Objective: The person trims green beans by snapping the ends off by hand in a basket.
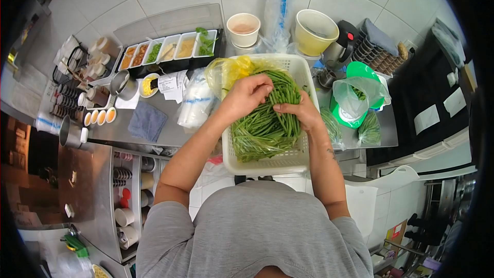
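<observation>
Long green beans (257,136) fill a clear plastic bag with a yellow top (226,72), which lies in a white perforated basket (303,162). My right hand (301,110) is wrapped round a bunch of the beans at the upper right of the pile, thumb across them. My left hand (248,95) is over the upper left of the pile with its fingers curled together; what is between its fingertips, if anything, is too small to make out.
Right of the basket, a green scale (347,116) bears an open clear bag (355,92), with bagged beans (369,129) in front. A topping tray (185,46), blue cloth (146,122), plastic bags (198,100) and a metal pot (122,83) are on the left. Tubs (316,31) stand behind.
</observation>
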A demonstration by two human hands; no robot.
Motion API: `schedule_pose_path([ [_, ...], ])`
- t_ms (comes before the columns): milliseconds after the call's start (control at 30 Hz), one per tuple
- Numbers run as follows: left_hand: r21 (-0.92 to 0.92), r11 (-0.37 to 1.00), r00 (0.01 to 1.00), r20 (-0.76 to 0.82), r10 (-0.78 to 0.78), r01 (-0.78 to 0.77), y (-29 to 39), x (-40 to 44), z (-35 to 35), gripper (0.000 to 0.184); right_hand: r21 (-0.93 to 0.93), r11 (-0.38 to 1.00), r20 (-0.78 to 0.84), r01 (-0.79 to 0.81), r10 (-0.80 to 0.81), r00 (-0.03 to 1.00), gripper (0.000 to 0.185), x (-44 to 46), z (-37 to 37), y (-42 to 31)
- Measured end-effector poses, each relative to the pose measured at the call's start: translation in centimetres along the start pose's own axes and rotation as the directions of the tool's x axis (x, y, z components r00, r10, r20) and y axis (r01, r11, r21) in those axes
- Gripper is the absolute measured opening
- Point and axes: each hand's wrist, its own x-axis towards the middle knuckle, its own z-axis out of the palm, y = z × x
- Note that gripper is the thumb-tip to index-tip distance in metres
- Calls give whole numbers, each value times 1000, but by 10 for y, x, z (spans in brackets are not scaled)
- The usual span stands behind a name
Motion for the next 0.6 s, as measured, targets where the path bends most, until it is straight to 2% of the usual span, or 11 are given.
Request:
schedule_pose_path([
  [67, 307, 924, 968, -30, 249, -228, -3, -1, 1, 6, 39, 999, -15, 15, -14, 1000, 31, 1, 1, 1],
  [133, 575, 721, 877, -12, 480, -387, 1, -2, 8, 5, 52, 999, -25, 15, -14, 1000, 30, 0, 1, 1],
  [233, 654, 689, 875, -86, 476, -311, -10, 4, 9, 8, 45, 999, -24, 6, -5, 1000, 29, -1, 3, 3],
  [333, 475, 879, 933, -290, 214, -54, -22, 13, -3, 8, 64, 998, -13, 19, -18, 1000, 29, -1, 2, 1],
  [367, 343, 934, 990, -132, -57, 99, -22, 8, -8, 11, 83, 997, -8, 13, -12, 1000, 29, -1, 1, -2],
  [467, -89, 975, 973, 130, -192, 204, -23, -2, 7, 17, 113, 994, -6, 13, -12, 1000, 29, 2, -5, -1],
  [500, -158, 977, 984, 134, -119, 140, -20, -2, 12, 19, 120, 993, -5, 14, -13, 1000, 29, 3, -6, 1],
  [600, -286, 898, 942, 139, -306, 334, -8, -1, 13, 18, 138, 990, 60, -9, 1, 998, 30, 6, -8, 1],
])
